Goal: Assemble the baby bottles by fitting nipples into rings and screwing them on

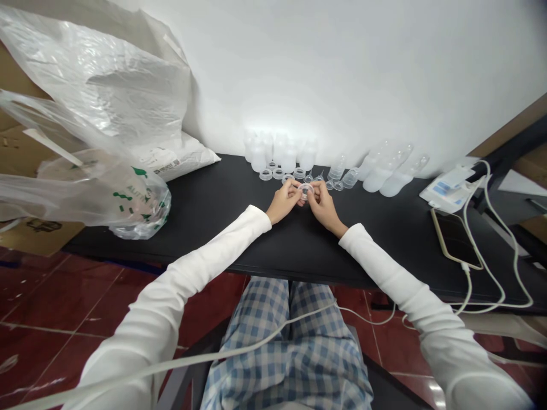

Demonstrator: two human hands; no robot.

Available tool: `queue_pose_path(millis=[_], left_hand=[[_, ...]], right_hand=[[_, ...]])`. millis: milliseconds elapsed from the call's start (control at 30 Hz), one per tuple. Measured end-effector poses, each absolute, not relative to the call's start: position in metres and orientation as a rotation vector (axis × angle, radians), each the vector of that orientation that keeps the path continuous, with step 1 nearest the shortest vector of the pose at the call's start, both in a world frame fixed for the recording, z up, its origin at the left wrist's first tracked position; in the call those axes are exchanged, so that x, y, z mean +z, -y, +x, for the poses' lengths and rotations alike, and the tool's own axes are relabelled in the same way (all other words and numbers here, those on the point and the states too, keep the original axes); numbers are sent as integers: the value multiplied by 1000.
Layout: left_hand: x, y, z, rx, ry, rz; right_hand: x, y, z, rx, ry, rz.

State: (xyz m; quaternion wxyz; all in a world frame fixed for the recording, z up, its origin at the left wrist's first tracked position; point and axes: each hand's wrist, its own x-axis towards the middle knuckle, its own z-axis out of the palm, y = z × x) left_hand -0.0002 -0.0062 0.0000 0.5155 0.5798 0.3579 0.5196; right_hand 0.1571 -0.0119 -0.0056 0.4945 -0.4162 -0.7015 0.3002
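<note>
The ring (305, 187) is held between the hands, over the middle stretch of the worktop (200, 216), nearer its back edge than its front edge. The left hand (284, 204) and the right hand (325, 206) are each drawn into a pinch on it, thumb and fingers nearly together, one at either side of the rim; whether anything sits inside the ring is too small to tell.

It looks like clear, thin plastic: likely very light and fairly stiff, with a little give if squeezed hard. The smooth surface may slip in dry fingers, so the best hold is probably a light pinch on opposite sides of the outer wall, leaving the opening free. It seems unlikely to break, but too much pressure could push it out of round.

Just beyond the hands, loose rings (278, 173) lie in front of upright bottles (282, 152) along the back edge. Right of these are teats (319, 176) and clear caps (350, 177), then capped bottles (387, 171) leaning over. The teats look softer, and the empty-looking bottles would probably tip at a small knock.
</note>
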Motion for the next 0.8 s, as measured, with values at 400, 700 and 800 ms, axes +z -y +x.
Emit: queue_pose_path(millis=[400, 700, 800], left_hand=[[8, 15, -1, 1231, -974, 1603], [3, 8, -3, 1255, -895, 1520], [4, 9, -2, 1252, -860, 1514]], right_hand=[[-11, 8, 154, 804, 1626, -996], [-5, 12, 155, 916, 1611, -955], [-3, 14, 155, 888, 1622, -958]])
